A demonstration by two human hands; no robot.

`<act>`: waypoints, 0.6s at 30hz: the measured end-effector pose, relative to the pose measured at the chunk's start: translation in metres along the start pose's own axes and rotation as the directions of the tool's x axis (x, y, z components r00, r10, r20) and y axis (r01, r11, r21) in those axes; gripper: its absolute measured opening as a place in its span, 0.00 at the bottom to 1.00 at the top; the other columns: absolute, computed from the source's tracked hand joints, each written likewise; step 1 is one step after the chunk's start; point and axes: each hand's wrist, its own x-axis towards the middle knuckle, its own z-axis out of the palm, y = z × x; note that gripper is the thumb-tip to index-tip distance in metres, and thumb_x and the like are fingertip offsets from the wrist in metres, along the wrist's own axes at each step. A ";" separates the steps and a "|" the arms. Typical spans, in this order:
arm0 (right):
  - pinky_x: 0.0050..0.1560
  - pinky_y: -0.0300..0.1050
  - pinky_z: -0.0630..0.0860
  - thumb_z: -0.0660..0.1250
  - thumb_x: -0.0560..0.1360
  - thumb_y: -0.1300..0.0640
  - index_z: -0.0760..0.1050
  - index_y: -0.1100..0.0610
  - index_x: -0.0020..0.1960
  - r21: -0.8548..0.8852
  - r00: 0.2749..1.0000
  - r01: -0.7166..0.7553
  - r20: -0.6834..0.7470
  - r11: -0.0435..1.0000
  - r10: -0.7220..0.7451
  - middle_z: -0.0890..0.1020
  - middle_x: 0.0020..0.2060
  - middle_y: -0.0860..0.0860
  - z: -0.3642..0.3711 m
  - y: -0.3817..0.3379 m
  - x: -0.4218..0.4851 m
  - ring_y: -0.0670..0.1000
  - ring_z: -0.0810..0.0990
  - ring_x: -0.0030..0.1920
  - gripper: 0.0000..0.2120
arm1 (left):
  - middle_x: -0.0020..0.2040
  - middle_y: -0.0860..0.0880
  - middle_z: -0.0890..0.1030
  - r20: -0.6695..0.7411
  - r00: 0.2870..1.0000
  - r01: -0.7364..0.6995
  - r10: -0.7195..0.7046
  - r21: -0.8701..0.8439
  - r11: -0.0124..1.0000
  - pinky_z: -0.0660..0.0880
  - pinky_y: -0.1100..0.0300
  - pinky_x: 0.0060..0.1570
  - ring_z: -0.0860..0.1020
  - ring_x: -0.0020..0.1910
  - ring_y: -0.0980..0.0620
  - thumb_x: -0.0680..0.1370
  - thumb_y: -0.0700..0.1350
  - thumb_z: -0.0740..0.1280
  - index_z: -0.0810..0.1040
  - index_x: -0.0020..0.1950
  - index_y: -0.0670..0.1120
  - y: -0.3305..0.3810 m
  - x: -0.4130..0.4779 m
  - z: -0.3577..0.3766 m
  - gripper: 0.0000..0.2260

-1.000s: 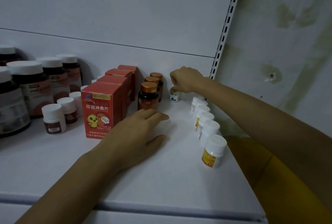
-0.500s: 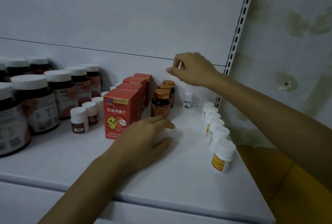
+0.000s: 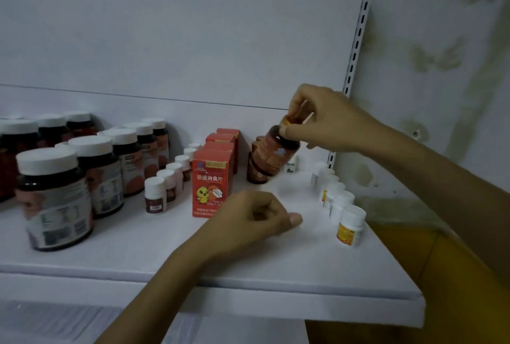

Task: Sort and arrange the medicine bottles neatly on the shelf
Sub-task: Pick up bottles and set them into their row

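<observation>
Far left of the front red box (image 3: 212, 186), in rows on the white shelf (image 3: 248, 274): big dark jars (image 3: 55, 200) with white lids. Just left of that box, a short file of small white-capped bottles (image 3: 155, 198) running toward the back. Behind the box, more red boxes (image 3: 225, 139) lined up one after another.

Just in front and right of it, the left hand (image 3: 248, 222): fingers curled in toward the palm, thumb out, gripping nothing, low over the shelf.

Up and to the right of the box, the amber bottle (image 3: 276, 154) with an orange cap, tilted, cap end highest, pinched at cap and neck from above by the right hand (image 3: 331, 120). Base seemingly clear of the shelf, though hard to tell. Partly hidden behind it, a second amber bottle (image 3: 254, 175), upright on the shelf beside the row of boxes.

Further right, at the back, a small white bottle (image 3: 291, 164) with a green label, blurred. Well right of the box, along the shelf's right edge, a file of white bottles (image 3: 351, 225) with yellow-orange labels, front to back. Beyond those, a slotted upright (image 3: 357, 39) and a stained wall (image 3: 441, 67).
</observation>
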 end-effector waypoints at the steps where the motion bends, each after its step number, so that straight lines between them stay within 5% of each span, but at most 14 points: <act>1: 0.41 0.48 0.82 0.72 0.71 0.53 0.72 0.51 0.48 0.082 0.998 -0.004 -0.055 0.997 0.008 0.80 0.45 0.46 -0.004 -0.005 -0.017 0.49 0.82 0.40 0.10 | 0.44 0.52 0.84 0.035 0.999 0.023 -0.020 -0.079 0.997 0.79 0.60 0.48 0.82 0.44 0.56 0.70 0.60 0.68 0.80 0.50 0.49 0.000 -0.008 -0.006 0.17; 7: 0.42 0.49 0.83 0.72 0.69 0.67 0.73 0.54 0.47 0.663 0.978 0.041 -0.181 0.747 0.107 0.81 0.46 0.55 0.051 -0.027 -0.098 0.51 0.82 0.44 0.13 | 0.52 0.51 0.83 0.140 0.990 0.071 -0.036 -0.254 0.965 0.79 0.60 0.47 0.83 0.48 0.51 0.68 0.59 0.72 0.68 0.64 0.57 -0.013 -0.053 -0.047 0.27; 10: 0.44 0.44 0.81 0.70 0.71 0.70 0.73 0.54 0.51 0.739 0.971 0.022 -0.175 0.673 0.161 0.81 0.49 0.51 0.091 -0.033 -0.109 0.47 0.82 0.48 0.15 | 0.51 0.47 0.83 0.034 0.999 0.017 -0.007 -0.324 0.946 0.79 0.60 0.43 0.83 0.45 0.49 0.72 0.54 0.72 0.70 0.63 0.55 -0.016 -0.066 -0.054 0.22; 13: 0.47 0.43 0.80 0.72 0.68 0.56 0.71 0.51 0.60 0.801 0.967 -0.045 -0.116 0.597 0.229 0.80 0.56 0.50 0.115 -0.030 -0.113 0.47 0.81 0.53 0.21 | 0.54 0.52 0.81 -0.015 0.997 -0.077 0.075 -0.229 0.970 0.80 0.56 0.46 0.82 0.49 0.52 0.69 0.49 0.76 0.72 0.59 0.58 -0.023 -0.067 -0.055 0.22; 18: 0.41 0.45 0.82 0.70 0.72 0.53 0.75 0.54 0.58 0.757 0.972 -0.147 -0.009 0.636 0.234 0.83 0.46 0.48 0.121 -0.031 -0.113 0.52 0.84 0.46 0.15 | 0.54 0.54 0.80 0.012 0.989 -0.145 0.148 -0.146 0.979 0.80 0.55 0.46 0.81 0.52 0.51 0.68 0.43 0.77 0.71 0.60 0.55 -0.032 -0.060 -0.054 0.25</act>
